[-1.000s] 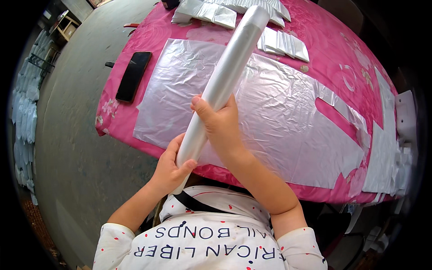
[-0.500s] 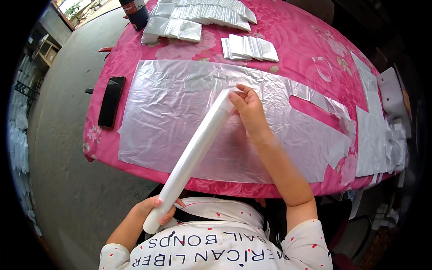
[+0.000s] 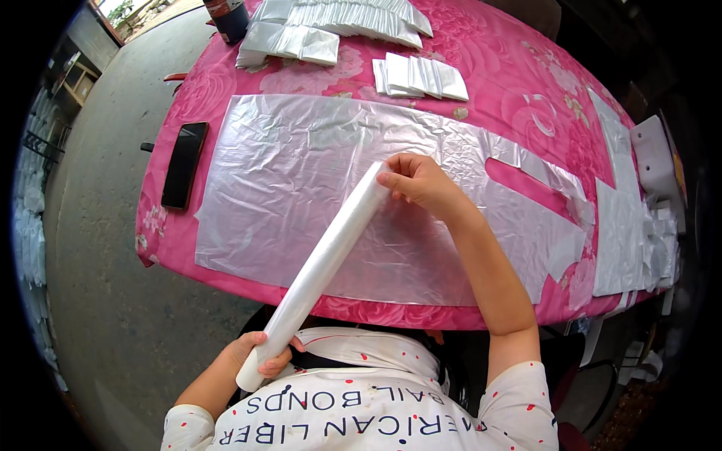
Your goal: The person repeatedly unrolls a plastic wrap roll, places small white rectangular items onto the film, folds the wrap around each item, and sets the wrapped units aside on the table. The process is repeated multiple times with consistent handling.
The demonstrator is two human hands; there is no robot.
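A long white plastic roll point(image 3: 316, 267) slants from my lap up over the table. Its lower end rests in my left hand point(image 3: 267, 355), fingers wrapped round it. At its upper end, my right hand point(image 3: 417, 180) pinches the tip between thumb and fingers. Beneath the roll, a clear plastic bag point(image 3: 278, 180) lies spread flat and wrinkled, its cut-out handle end toward the right.
A pink flowered tablecloth point(image 3: 519, 83) covers the table. A black phone point(image 3: 185, 165) lies at the left edge. Stacks of folded plastic bags point(image 3: 421, 75) sit at the back, near a dark bottle point(image 3: 228, 19). More flat bags point(image 3: 620, 240) lie at the right.
My right hand has turned and its fingers have closed more over the roll's upper end, which sits slightly lower. My left hand keeps its hold on the lower end.
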